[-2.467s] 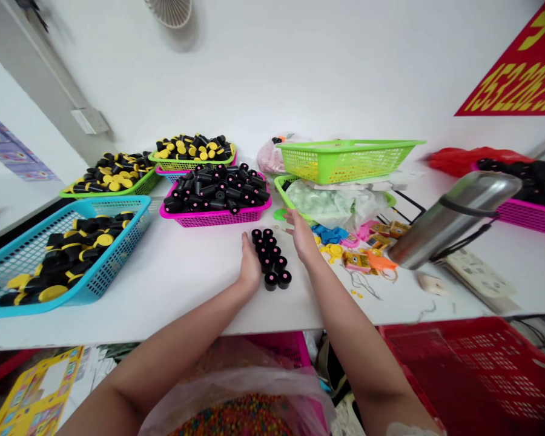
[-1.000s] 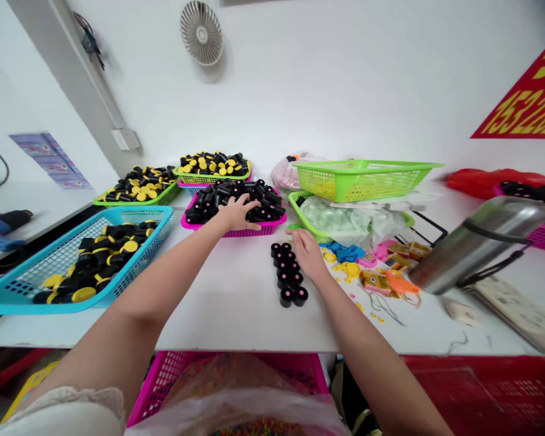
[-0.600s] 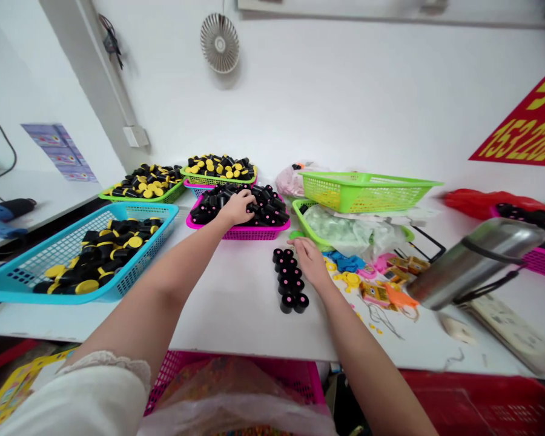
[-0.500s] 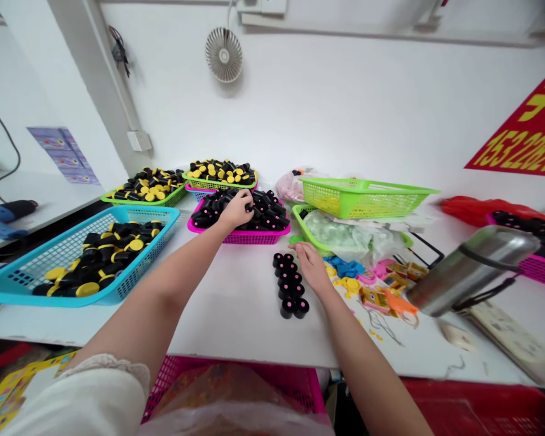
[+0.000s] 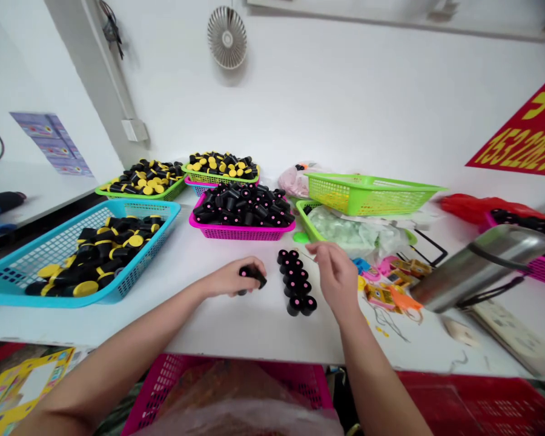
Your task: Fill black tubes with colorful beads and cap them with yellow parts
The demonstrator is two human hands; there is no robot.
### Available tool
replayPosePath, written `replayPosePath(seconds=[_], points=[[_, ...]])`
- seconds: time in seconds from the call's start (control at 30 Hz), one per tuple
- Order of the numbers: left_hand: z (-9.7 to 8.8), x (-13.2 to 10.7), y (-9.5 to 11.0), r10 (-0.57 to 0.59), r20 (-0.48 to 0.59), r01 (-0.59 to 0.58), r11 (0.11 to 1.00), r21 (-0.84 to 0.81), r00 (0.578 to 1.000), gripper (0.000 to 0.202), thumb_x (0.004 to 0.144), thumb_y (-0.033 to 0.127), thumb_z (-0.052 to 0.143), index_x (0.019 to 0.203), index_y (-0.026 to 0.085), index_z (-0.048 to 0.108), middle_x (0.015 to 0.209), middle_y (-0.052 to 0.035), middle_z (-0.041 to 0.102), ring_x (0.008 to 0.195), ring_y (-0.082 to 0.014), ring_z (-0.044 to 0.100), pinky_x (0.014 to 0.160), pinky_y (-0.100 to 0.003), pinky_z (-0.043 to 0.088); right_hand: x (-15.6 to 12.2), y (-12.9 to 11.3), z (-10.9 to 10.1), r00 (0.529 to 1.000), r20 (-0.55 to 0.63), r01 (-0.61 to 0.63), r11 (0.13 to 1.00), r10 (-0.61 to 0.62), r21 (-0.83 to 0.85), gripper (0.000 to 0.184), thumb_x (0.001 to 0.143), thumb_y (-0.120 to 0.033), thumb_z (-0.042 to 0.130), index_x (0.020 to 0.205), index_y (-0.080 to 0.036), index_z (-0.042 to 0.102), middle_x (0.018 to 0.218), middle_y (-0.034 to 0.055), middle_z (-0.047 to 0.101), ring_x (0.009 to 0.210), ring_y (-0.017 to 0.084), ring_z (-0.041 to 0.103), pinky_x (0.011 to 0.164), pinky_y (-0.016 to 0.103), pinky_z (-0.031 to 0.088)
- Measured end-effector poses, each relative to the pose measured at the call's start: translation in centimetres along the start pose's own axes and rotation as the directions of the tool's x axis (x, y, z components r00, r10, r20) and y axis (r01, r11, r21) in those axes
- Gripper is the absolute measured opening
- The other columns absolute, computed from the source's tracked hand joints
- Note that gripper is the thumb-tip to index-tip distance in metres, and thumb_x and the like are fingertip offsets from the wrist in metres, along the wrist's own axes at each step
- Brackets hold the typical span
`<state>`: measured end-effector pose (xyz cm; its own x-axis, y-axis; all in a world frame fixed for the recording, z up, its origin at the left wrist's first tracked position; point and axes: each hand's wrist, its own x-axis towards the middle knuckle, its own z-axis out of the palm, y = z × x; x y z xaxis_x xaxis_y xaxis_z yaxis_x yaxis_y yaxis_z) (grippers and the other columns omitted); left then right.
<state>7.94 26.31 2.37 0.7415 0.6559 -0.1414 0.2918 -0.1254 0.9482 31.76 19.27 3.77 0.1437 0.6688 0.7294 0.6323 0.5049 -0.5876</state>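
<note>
My left hand (image 5: 234, 280) rests low on the white table (image 5: 200, 315), fingers curled round small black caps (image 5: 252, 276). To its right stand two rows of black caps with pink dots (image 5: 297, 281). My right hand (image 5: 337, 277) hovers just right of those rows, fingers loosely spread and holding nothing. Behind them sits a pink basket (image 5: 241, 231) heaped with the same black caps.
A blue basket (image 5: 36, 266) and two green baskets (image 5: 142, 192) with black and yellow caps are at the left. Green baskets (image 5: 372, 192), a plastic bag and small coloured toys lie at the right, with a steel flask (image 5: 479, 266) and a power strip (image 5: 508, 330). Red and pink crates stand below the table edge.
My left hand has left the pink basket and come back to the table beside the rows with caps in it. My right hand has lifted off the rows and moved slightly right.
</note>
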Motion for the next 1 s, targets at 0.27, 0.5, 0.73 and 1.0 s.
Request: replayPosePath(seconds=[0.27, 0.5, 0.73, 1.0], points=[[-0.2, -1.2, -3.2, -0.116, 0.19, 0.132, 0.988, -0.077, 0.975, 0.042, 0.077, 0.032, 0.066, 0.106, 0.026, 0.037, 0.074, 0.0055, 0.058, 0.049, -0.0068, 0.043, 0.037, -0.014, 0.029, -8.5, -4.9, 6.7, 0.858, 0.42, -0.31, 0.95, 0.295, -0.034, 0.032, 0.086, -0.024, 0.061, 0.116, -0.019, 0.055, 0.115, 0.0138, 0.061, 0.093, 0.022, 0.064, 0.071, 0.035, 0.058], [-0.5, -1.7, -3.0, 0.075, 0.175, -0.095, 0.989, 0.109, 0.982, 0.032, 0.082, 0.04, 0.066, 0.099, 0.022, 0.046, 0.094, -0.0025, 0.068, 0.071, -0.0118, 0.057, 0.059, -0.022, 0.043, -10.2, -2.6, 6.9, 0.891, 0.398, -0.178, 0.974, 0.22, -0.14, 0.028, 0.089, -0.018, 0.055, 0.117, -0.019, 0.058, 0.11, 0.0123, 0.065, 0.102, 0.025, 0.063, 0.089, 0.041, 0.055], [0.5, -1.5, -2.6, 0.22, 0.079, -0.229, 0.828, 0.513, 0.972, 0.018, 0.08, 0.029, 0.065, 0.096, 0.025, 0.07, 0.09, 0.001, 0.068, 0.082, -0.0154, 0.064, 0.076, -0.026, 0.047, -10.6, -3.8, 4.6, 0.965, 0.257, 0.09, 0.853, 0.053, -0.513, 0.025, 0.09, -0.025, 0.058, 0.113, -0.023, 0.067, 0.13, 0.0163, 0.053, 0.106, 0.033, 0.051, 0.092, 0.056, 0.047], [3.6, -0.9, -3.1, 0.209, -0.044, -0.111, 0.674, 0.73, 0.977, 0.05, 0.081, 0.053, 0.065, 0.127, 0.037, 0.059, 0.102, -0.003, 0.067, 0.103, -0.0261, 0.061, 0.075, -0.03, 0.047, -9.7, -3.9, 3.5, 0.959, 0.254, 0.079, 0.743, 0.126, -0.665, 0.022, 0.091, -0.03, 0.058, 0.107, -0.027, 0.071, 0.123, 0.0116, 0.062, 0.097, 0.033, 0.045, 0.082, 0.056, 0.036]])
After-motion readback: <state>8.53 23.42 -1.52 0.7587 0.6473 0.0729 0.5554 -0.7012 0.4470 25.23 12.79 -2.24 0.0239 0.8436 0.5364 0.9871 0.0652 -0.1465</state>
